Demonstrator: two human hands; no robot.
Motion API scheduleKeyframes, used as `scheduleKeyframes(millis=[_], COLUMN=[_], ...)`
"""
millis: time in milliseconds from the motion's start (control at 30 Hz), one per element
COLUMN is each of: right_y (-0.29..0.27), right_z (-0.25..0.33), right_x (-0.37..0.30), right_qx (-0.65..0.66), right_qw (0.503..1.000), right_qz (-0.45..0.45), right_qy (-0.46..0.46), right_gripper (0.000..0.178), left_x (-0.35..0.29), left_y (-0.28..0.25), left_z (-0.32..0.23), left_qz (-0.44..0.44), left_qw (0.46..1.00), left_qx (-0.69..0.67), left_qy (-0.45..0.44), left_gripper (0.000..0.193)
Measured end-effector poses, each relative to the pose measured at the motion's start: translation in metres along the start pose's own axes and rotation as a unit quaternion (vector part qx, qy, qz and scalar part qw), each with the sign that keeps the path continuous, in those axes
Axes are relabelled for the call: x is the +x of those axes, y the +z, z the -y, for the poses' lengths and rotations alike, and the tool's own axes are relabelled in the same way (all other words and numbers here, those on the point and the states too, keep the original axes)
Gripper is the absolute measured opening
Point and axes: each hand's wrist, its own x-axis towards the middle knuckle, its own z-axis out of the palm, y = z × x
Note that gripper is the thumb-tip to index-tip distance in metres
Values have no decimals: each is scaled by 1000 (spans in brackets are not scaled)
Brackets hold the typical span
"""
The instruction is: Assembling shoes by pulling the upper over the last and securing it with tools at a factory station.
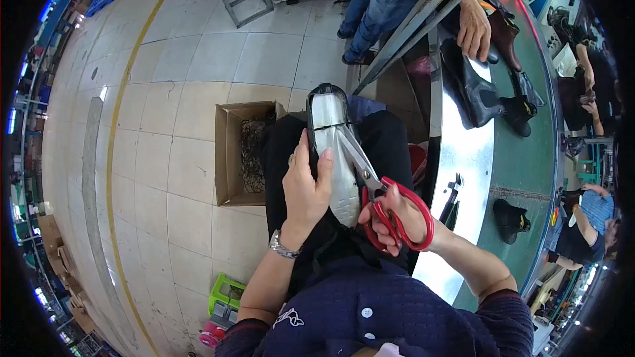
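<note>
A black shoe (328,111) lies across my lap with its pale silvery underside facing up and its rounded toe away from me. A dark strip or cord crosses that underside. My left hand (305,188) grips the shoe along its left side, thumb on the underside. Red-handled scissors (360,158) are in my right hand (400,217), fingers through the loops. The blades lie over the shoe, their tips close to the dark strip. Whether they touch the strip, I cannot tell.
An open cardboard box (228,158) with dark scraps stands left of my knees. To my right runs a metal-edged bench (466,185) with a green belt (522,178), pliers (451,198) and several dark boots (479,92). A co-worker's hand (474,26) rests by the boots.
</note>
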Motion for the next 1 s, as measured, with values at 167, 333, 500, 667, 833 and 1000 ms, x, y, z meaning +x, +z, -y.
scheduleKeyframes(millis=[167,333,500,667,833,1000], right_y=[7,-5,-65,-146,-199,-201], right_z=[-8,-23,-63,-117,-184,-205], right_x=[13,-8,-44,-92,-127,-112], right_qx=[-81,-70,-257,-404,-403,-572], right_qw=[991,984,893,655,599,484], right_qz=[-107,-147,-352,-639,-692,-662], right_qy=[-14,-73,-112,-17,33,-30], right_gripper=[71,59,35,43,50,41], left_x=[6,27,43,34,26,27], left_y=[-6,-3,-10,-15,-74,-122], left_z=[2,-18,-13,-25,-68,3], left_qz=[15,-80,-115,-160,-348,-301], left_qw=[1000,965,892,909,894,927], left_qx=[21,175,307,216,89,197], left_qy=[0,175,310,317,269,104], left_gripper=[55,41,10,7,15,20])
